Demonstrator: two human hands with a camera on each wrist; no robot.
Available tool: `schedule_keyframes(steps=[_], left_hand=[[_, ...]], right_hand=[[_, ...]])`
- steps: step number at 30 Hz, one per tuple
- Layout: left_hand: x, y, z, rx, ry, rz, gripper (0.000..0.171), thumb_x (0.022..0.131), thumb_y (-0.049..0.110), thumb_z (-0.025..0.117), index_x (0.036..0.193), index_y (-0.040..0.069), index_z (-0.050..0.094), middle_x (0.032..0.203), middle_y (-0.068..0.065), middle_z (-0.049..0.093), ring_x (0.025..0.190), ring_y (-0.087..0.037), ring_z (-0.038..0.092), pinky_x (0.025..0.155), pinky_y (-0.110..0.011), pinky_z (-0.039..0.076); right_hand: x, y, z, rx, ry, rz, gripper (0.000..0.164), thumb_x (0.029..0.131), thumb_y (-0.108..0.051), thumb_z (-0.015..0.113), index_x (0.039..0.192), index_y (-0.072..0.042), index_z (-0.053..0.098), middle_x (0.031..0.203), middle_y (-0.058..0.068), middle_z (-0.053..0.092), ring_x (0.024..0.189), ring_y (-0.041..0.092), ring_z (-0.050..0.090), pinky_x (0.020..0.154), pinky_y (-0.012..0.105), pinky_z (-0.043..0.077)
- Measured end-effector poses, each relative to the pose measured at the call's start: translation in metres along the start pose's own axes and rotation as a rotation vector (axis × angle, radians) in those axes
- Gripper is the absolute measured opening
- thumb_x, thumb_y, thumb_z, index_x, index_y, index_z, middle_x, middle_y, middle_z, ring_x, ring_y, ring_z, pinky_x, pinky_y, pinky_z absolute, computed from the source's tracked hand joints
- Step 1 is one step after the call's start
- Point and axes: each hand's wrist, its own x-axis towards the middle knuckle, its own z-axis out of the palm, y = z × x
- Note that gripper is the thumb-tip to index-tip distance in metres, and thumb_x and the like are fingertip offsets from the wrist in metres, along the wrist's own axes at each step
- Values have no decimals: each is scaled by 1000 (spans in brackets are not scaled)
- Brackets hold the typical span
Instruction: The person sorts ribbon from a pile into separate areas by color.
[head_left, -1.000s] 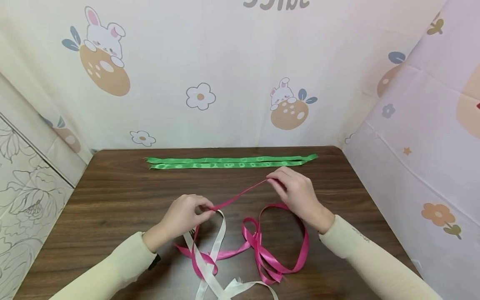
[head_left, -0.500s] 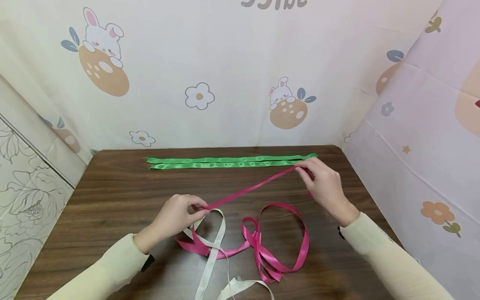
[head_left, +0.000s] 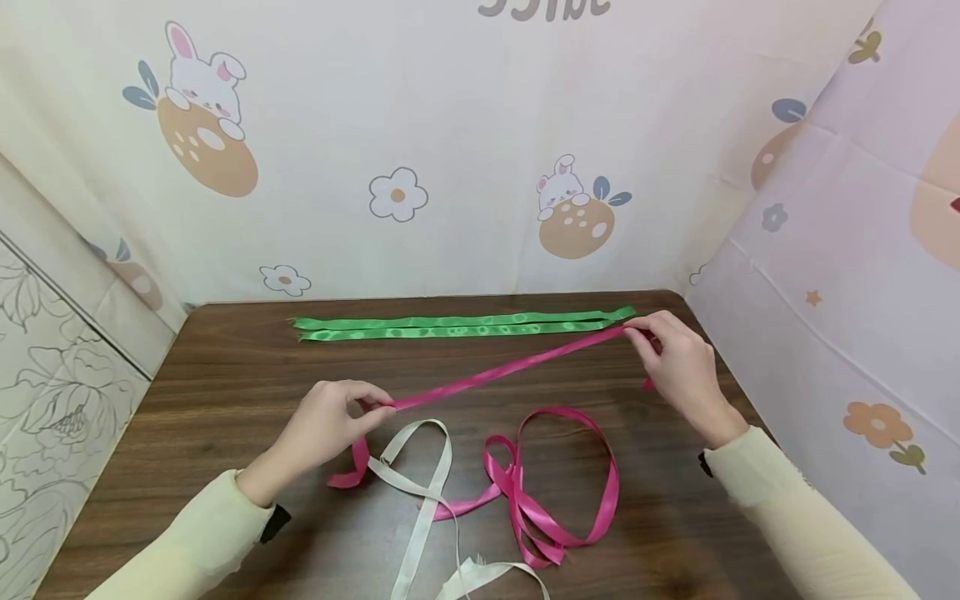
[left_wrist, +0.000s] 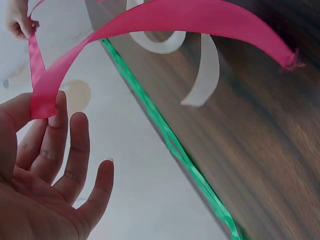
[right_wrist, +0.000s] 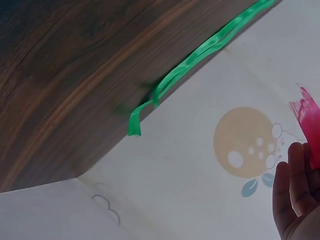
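**Holding a narrow, shiny pink satin ribbon [head_left: 487, 375] out straight**

Takes the middle of that stretched ribbon, in the head view, as the clock's centre. Runs it from between eight and nine o'clock up to between two and three, above a dark brown wood-grain tabletop [head_left: 225, 367]. Pinches it at the lower side between thumb and forefinger of the left hand [head_left: 322, 425], with no gap beyond the fabric and with the other fingers loosely extended. From that grip, trails a frayed free end. Pinches the upper side likewise in the right hand [head_left: 684, 371], with another frayed end poking up past the fingers in the right wrist view.

Shows at twelve o'clock, along the far edge, two parallel lengths of bright green satin ribbon [head_left: 465, 320], lying close together. Shows at seven a cream-white fabric ribbon [head_left: 415, 546], looped and crossing itself; at five, a second pink satin ribbon [head_left: 546, 521] in loose loops. Beyond the tabletop, shows a pale curtain [head_left: 465, 100] printed with rabbits and flowers.
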Motion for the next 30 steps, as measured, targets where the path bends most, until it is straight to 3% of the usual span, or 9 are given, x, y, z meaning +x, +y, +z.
schedule_keyframes(steps=[7,16,22,30], left_hand=[[1,-10,-11,22,56,5,12,84,13,86,93,20,81,80,11,74,71,0,61,64,-22,48],[3,-28,-29,75,129,-21,9,87,15,83,93,21,81,84,9,77,70,-1,61,69,-23,50],[4,-40,-41,92,184,-42,7,88,18,82,94,19,81,85,4,78,56,2,58,74,-13,46],[7,-59,-48,108,257,-28,8,86,16,85,93,17,82,85,1,79,72,2,60,69,-11,46]], right_hand=[[0,9,-5,-3,-52,82,12,91,-8,77,102,-10,77,96,4,72,74,12,55,63,38,47],[0,19,-7,3,-96,144,12,97,-9,71,108,-10,76,101,7,72,78,15,54,69,40,44],[1,24,-6,-2,-102,158,12,98,-10,69,109,-10,75,102,9,72,79,21,58,70,43,44],[2,32,-4,-1,-116,191,13,100,-13,67,110,-9,75,104,11,72,82,25,60,72,47,45]])
